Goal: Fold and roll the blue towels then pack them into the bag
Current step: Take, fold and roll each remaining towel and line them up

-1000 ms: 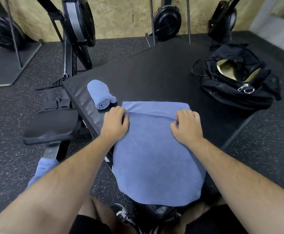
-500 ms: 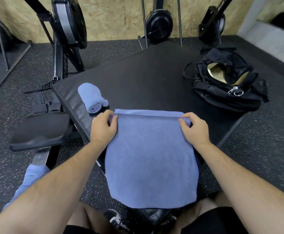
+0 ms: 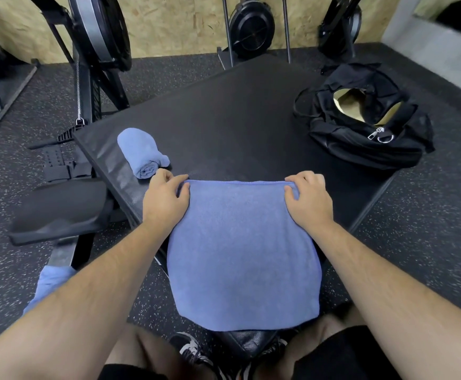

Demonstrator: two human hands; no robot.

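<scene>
Towels are seen from the head camera in three places. One blue towel [image 3: 243,253] is spread flat on the near corner of the black padded worktop [image 3: 237,119], its near end hanging over the edge toward the person's knees. Its far edge is held at both corners: the left hand [image 3: 165,200] is curled over the far left corner, the cloth pinched under thumb and fingers, and the right hand [image 3: 310,200] is curled in the same way over the far right corner. The towel's body lies between the two forearms. A rolled towel [image 3: 141,150] lies on the worktop just beyond the left hand, near the left edge. A black bag [image 3: 361,144] stands open at the far right of the worktop, well apart from the hands. Another blue towel [image 3: 51,283] is partly hidden behind the left forearm, low on the left.
</scene>
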